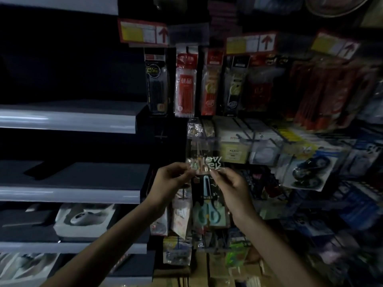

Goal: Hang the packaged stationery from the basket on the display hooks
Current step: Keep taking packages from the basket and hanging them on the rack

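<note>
I hold a clear plastic stationery packet (204,156) up in front of the display wall. My left hand (169,181) pinches its lower left edge and my right hand (232,187) pinches its lower right edge. The packet's top reaches a row of hooks (246,137) carrying boxed goods. Behind and below the packet hangs a scissors pack (208,204) with pale blue handles. The basket is not in view.
Red and black pen packs (185,85) hang in the row above, under yellow price tags (143,32). Tape and other packs (306,168) crowd the right. Grey shelves (68,119) jut out on the left, one holding a white box (83,218). The scene is dim.
</note>
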